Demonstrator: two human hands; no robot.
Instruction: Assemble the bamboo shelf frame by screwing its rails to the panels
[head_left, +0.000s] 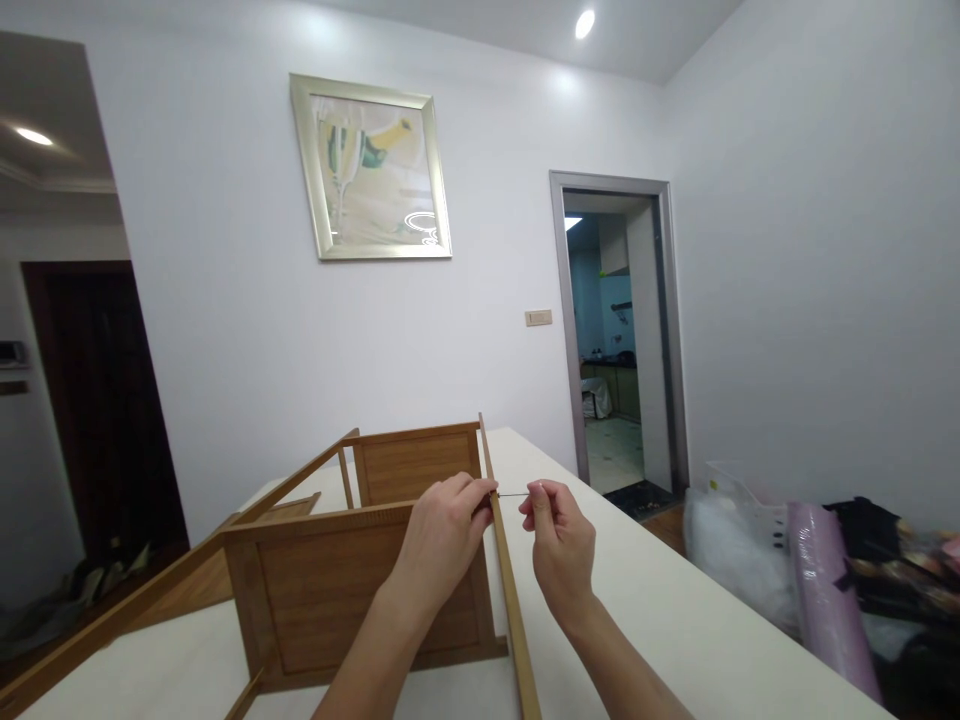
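Note:
A brown wooden shelf unit [352, 590] lies on its side on a white tabletop [660, 610], its panels standing upright between long narrow rails. My left hand [446, 520] grips the top corner of the nearer panel, where it meets the right-hand rail [510, 600]. The fingertips reach over that rail, and the thumb bends below. On the rail's other side, my right hand [559, 535] pinches the end of a thin metal hex key [514, 494]. Its shaft runs level to the rail at the joint, close to my left fingertips. The fastener there is too small to make out.
Right of the table stand a roll of pinkish wrap [829, 590], a clear plastic bag [739, 550] and dark piled items [900, 560]. An open doorway [611, 400] lies beyond the far edge. A framed picture [375, 170] hangs on the wall.

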